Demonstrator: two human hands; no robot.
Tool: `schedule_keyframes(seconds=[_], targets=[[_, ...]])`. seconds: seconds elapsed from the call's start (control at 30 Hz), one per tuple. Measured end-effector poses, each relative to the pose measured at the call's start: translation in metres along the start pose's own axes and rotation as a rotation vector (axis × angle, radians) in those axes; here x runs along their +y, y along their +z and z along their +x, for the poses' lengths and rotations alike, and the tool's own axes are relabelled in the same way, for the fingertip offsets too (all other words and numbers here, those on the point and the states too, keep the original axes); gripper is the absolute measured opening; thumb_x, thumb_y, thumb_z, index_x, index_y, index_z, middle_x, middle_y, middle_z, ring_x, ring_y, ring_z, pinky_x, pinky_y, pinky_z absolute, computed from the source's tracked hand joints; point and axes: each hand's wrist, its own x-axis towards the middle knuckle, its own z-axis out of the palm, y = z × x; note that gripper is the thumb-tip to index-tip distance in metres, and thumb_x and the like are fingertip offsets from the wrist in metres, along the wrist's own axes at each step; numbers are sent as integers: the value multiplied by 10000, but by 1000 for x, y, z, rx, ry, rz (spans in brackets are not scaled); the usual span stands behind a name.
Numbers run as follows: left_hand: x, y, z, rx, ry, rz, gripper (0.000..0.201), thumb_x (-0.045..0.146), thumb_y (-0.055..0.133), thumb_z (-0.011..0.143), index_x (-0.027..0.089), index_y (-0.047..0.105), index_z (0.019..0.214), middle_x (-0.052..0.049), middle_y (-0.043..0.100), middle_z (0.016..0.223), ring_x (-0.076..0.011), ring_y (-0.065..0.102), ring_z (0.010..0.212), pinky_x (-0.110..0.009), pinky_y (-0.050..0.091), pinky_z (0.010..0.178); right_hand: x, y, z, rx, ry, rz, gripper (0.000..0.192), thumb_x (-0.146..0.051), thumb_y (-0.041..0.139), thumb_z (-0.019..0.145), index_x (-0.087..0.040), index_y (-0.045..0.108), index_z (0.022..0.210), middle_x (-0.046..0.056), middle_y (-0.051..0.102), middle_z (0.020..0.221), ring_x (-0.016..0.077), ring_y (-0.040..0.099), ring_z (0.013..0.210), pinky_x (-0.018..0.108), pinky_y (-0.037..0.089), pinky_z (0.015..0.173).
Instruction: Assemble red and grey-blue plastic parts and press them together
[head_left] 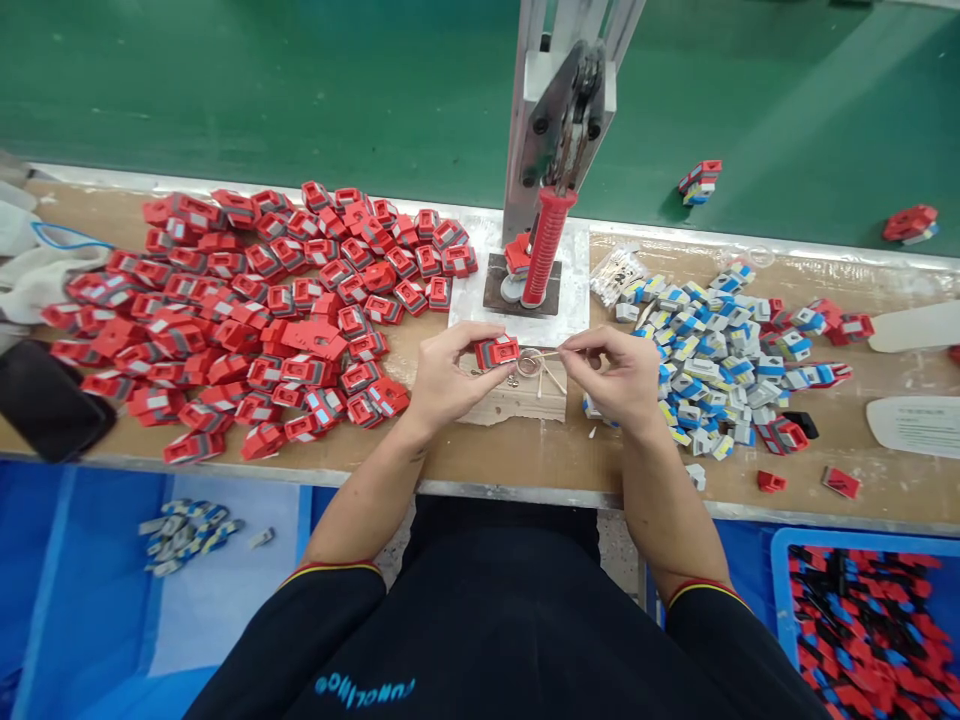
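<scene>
A long brown wooden bench (525, 455) is carrying a wide heap of red plastic housings (247, 320) at its left side. Near its front edge, the left hand (442, 380) is pinching one small red and grey plastic housing (496, 351) between thumb and fingertips, while the right hand (619, 375), just beside it, is closing its fingertips on a thin pale wire piece (551, 354) pointing towards that housing.

Factory assy bench; hand press (551, 200), piled red parts (247, 320)

Red-grey clip (496, 351), pinched above wooden block (517, 398)
</scene>
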Motion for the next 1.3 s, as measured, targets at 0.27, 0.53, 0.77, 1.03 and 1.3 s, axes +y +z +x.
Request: schedule_keyframes(seconds=[0.27,0.53,0.77,1.03,1.3], targets=[[8,3,-2,-87,-1,26,308,389,902,785,178,795,981,-68,837,930,-204,793,828,-306,639,791,-8,20,-6,244,33,360,223,-447,839,853,-252,747,795,15,776,741,173,735,677,306,593,614],[9,3,-3,-108,-29,22,300,366,910,766,183,804,979,-62,840,927,-202,794,819,-301,643,793,-9,24,-9,178,107,281,217,-440,814,847,-246,741,784,29,788,753,180,730,681,318,582,612],[9,3,-3,-104,-19,18,288,343,913,770,181,800,979,-64,838,925,-203,796,824,-298,636,788,-9,22,-7,190,25,248,69,-281,793,836,-252,748,793,15,798,752,166,716,644,302,561,585],[8,-1,0,-80,7,32,294,386,896,785,177,792,964,-66,835,921,-197,785,813,-298,632,771,-8,11,-2,224,4,195,58,-220,773,790,-255,746,751,1,788,712,161,692,605,291,530,543],[3,-6,4,-37,49,129,253,348,859,817,190,780,999,-66,833,977,-211,789,882,-327,643,835,3,0,3,-136,4,-95,91,-202,706,830,-235,765,770,-11,755,674,111,551,513,255,446,529]])
